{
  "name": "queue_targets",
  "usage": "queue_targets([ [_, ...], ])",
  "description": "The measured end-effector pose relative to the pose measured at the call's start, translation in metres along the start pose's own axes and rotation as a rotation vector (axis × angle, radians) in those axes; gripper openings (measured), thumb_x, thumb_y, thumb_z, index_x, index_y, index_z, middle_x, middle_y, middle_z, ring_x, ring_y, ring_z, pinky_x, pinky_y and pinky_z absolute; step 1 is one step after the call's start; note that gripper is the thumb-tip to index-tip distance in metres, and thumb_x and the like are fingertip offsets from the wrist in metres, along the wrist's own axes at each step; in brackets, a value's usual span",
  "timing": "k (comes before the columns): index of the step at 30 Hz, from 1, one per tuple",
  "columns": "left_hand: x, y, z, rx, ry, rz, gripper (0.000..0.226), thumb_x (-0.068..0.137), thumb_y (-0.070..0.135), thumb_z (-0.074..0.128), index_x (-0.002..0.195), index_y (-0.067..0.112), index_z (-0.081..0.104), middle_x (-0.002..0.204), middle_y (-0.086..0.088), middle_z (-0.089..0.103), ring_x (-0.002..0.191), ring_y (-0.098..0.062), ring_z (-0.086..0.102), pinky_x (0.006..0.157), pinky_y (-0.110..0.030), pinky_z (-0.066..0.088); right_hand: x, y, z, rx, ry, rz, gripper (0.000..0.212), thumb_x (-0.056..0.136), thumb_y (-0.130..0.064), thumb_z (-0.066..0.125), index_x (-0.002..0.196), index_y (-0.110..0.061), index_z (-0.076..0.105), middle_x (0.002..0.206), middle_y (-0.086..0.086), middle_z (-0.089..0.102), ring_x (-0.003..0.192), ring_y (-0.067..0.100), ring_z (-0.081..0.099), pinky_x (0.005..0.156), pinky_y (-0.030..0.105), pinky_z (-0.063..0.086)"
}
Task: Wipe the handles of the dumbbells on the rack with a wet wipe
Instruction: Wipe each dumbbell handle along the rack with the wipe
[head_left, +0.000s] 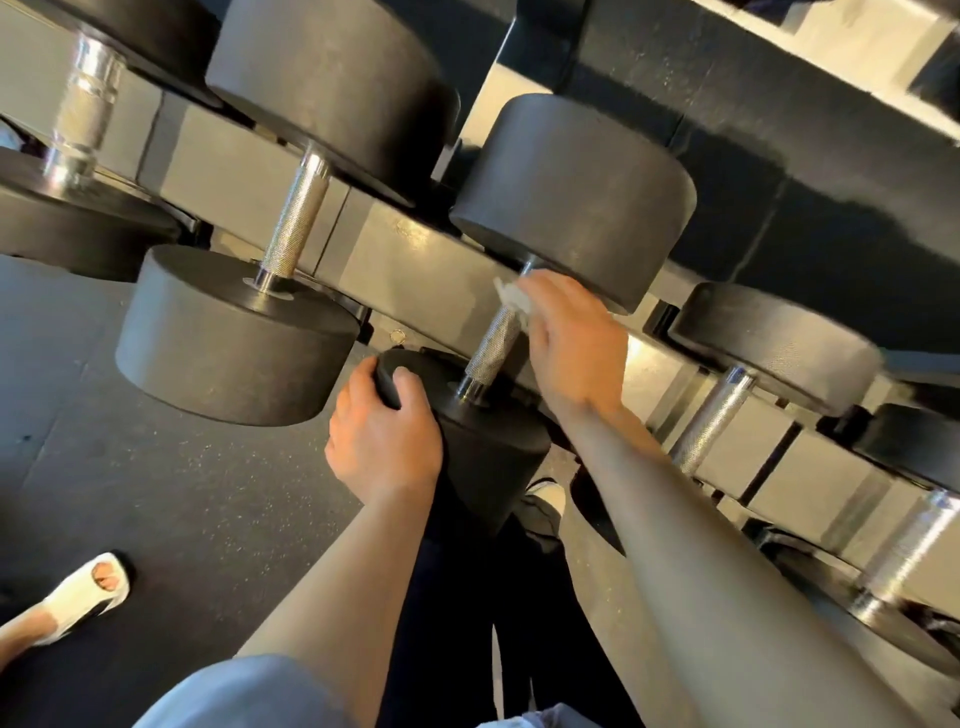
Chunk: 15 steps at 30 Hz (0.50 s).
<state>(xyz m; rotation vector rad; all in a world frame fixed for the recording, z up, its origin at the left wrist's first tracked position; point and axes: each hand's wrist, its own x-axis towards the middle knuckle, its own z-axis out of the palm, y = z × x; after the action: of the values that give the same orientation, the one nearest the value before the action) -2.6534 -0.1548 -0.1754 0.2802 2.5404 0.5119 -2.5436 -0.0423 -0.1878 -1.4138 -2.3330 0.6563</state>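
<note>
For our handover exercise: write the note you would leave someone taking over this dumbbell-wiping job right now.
Left hand grips the rim of the near head of the middle dumbbell, steadying it.
Right hand holds the wet wipe against the top of that dumbbell's handle, by the far head.
Done: cannot tell which handles are already wiped.
Left: the bare lower stretch of this handle, then any unwiped neighbours, such as the left handle and the right handle.

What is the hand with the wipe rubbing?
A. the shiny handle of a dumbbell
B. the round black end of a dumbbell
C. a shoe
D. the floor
A: the right hand holds the wipe against the top of the knurled metal handle, while the left hand grips the black end below.
</note>
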Motion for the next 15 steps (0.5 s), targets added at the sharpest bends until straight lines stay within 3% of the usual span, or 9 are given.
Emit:
queue_targets([
  [3, -0.001, -0.002, 0.001, -0.007, 0.007, 0.018, 0.046, 0.095, 0.044, 0.037, 0.138, 0.029, 0.045, 0.136, 0.001, 0.054, 0.122, -0.025, 0.050, 0.104, -0.050, 0.038, 0.007, 0.019, 0.014, -0.235, -0.121, -0.178, 0.038, 0.090, -0.010, 0.053, 0.127, -0.018, 0.057, 0.134, -0.005, 0.056, 0.086, 0.023, 0.068, 0.064, 0.035, 0.057],
  [4, -0.001, -0.002, 0.001, -0.007, 0.011, 0.021, 0.046, 0.095, 0.045, 0.037, 0.138, 0.029, 0.045, 0.136, 0.001, 0.054, 0.122, -0.025, 0.050, 0.104, -0.050, 0.038, 0.003, 0.025, 0.018, -0.223, -0.191, -0.222, 0.042, 0.092, -0.011, 0.050, 0.133, -0.018, 0.053, 0.141, -0.009, 0.049, 0.087, 0.023, 0.068, 0.067, 0.035, 0.057],
  [6, 0.000, -0.003, 0.002, -0.012, 0.018, 0.024, 0.049, 0.093, 0.046, 0.036, 0.138, 0.029, 0.045, 0.136, 0.001, 0.054, 0.123, -0.026, 0.050, 0.104, -0.050, 0.038, -0.009, 0.029, 0.024, -0.197, -0.349, -0.358, 0.044, 0.098, -0.019, 0.039, 0.141, -0.024, 0.045, 0.146, -0.017, 0.039, 0.109, 0.019, 0.063, 0.088, 0.038, 0.054],
  [8, 0.000, -0.003, 0.002, -0.014, 0.015, 0.024, 0.054, 0.089, 0.050, 0.032, 0.138, 0.030, 0.045, 0.137, 0.002, 0.054, 0.123, -0.025, 0.051, 0.104, -0.050, 0.039, -0.022, 0.025, 0.026, -0.110, -0.515, -0.488, 0.041, 0.098, -0.025, 0.041, 0.139, -0.026, 0.049, 0.144, -0.013, 0.045, 0.112, 0.015, 0.062, 0.092, 0.039, 0.052],
  [11, -0.002, -0.002, 0.001, -0.025, 0.024, 0.026, 0.056, 0.088, 0.051, 0.031, 0.138, 0.030, 0.046, 0.137, 0.003, 0.054, 0.123, -0.023, 0.051, 0.104, -0.049, 0.039, -0.018, 0.027, 0.028, -0.092, -0.586, -0.631, 0.059, 0.079, 0.008, 0.065, 0.134, -0.013, 0.053, 0.138, 0.006, 0.053, 0.073, 0.027, 0.069, 0.063, 0.041, 0.058],
  [14, -0.002, -0.002, 0.001, -0.025, 0.028, 0.032, 0.051, 0.092, 0.048, 0.034, 0.138, 0.030, 0.046, 0.137, 0.003, 0.054, 0.123, -0.022, 0.050, 0.105, -0.047, 0.039, 0.006, 0.038, 0.011, -0.204, -0.395, -0.620, 0.060, 0.076, 0.000, 0.073, 0.131, -0.012, 0.053, 0.122, 0.012, 0.060, 0.052, 0.026, 0.059, 0.045, 0.035, 0.052],
  [15, -0.002, -0.002, 0.001, -0.027, 0.026, 0.032, 0.054, 0.090, 0.050, 0.032, 0.138, 0.030, 0.046, 0.137, 0.004, 0.054, 0.123, -0.022, 0.050, 0.105, -0.047, 0.039, 0.012, 0.040, 0.003, -0.304, -0.315, -0.592, 0.059, 0.071, -0.003, 0.076, 0.126, -0.012, 0.057, 0.125, 0.010, 0.058, 0.050, 0.025, 0.057, 0.039, 0.030, 0.047],
])
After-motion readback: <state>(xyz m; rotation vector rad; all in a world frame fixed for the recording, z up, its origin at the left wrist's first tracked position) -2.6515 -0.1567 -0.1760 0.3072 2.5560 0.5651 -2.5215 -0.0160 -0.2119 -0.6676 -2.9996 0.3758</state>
